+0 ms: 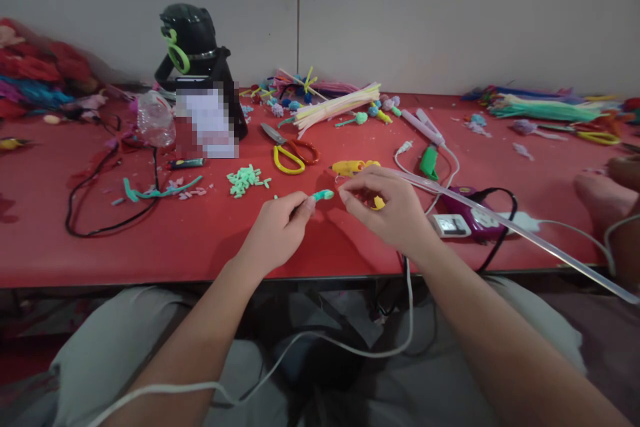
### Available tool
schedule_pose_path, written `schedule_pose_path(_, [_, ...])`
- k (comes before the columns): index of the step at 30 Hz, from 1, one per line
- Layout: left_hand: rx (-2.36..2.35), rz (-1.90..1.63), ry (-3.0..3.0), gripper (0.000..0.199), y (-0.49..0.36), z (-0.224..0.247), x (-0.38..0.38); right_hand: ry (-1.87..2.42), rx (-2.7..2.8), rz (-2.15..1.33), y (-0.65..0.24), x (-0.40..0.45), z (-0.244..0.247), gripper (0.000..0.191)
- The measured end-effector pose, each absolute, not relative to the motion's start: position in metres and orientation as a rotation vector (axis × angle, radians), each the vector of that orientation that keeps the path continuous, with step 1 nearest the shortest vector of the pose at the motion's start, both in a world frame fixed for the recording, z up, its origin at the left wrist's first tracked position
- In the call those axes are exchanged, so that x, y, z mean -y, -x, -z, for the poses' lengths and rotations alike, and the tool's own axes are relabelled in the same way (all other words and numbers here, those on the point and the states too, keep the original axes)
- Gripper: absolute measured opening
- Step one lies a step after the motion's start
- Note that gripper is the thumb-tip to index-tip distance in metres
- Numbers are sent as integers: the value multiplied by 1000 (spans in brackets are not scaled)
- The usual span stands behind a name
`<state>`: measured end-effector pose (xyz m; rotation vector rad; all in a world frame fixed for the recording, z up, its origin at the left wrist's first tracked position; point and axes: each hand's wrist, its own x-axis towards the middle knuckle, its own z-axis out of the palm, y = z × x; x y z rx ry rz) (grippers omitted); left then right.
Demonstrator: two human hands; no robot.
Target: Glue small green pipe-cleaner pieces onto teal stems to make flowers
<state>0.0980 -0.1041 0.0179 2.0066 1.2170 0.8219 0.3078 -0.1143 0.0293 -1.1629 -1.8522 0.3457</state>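
On the red desk [175, 253], a pile of short green pieces [245, 181] lies left of the scissors [283, 141]. Nearer the person, the left hand [277, 227] pinches a small green piece [324, 194] between thumb and fingers, its tip pointing right. Just beyond is a yellow glue gun [349, 167]. The right hand [393, 203] faces the green piece, fingers bent; whether it grips anything cannot be told. A clear rod [575, 263] slants off rightward.

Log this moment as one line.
Left hand: pinching teal-green piece | Right hand: over yellow glue gun, grip unclear | Red table: mint-green snippets, scissors
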Motion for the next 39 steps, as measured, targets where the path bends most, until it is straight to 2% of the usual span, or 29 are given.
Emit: schedule_pose_path(39, [-1236,-723,-2086,38,-98,-22,105,1128,1967,-332,-307,115,-26,12])
